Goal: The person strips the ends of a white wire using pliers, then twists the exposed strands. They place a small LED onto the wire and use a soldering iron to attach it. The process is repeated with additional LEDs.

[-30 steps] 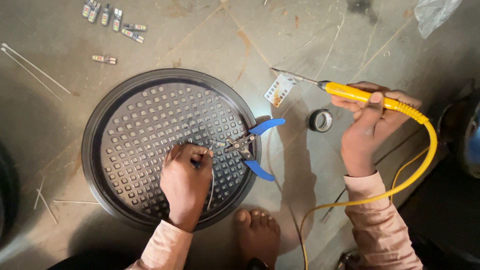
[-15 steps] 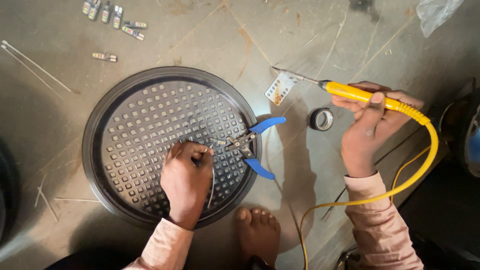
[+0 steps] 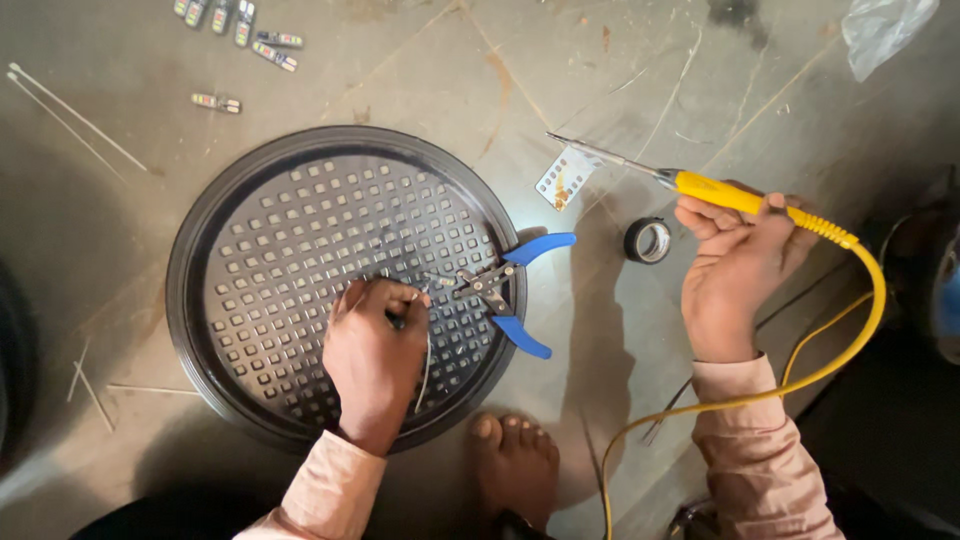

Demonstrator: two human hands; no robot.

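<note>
On a scuffed concrete floor, the left hand [image 3: 375, 360] pinches a thin wire [image 3: 426, 365] closed-fingered on the perforated round panel [image 3: 250, 250]; right hand [image 3: 735, 265] wraps the yellow soldering iron [image 3: 720, 190]. Best steady the wire flat before bringing the tip across.

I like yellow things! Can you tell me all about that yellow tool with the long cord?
The soldering iron has a yellow handle and a thin metal tip that points left above a small card, not touching the floor. The right hand grips the handle, holding it nearly level. Its yellow cord loops down past the wrist.
</note>
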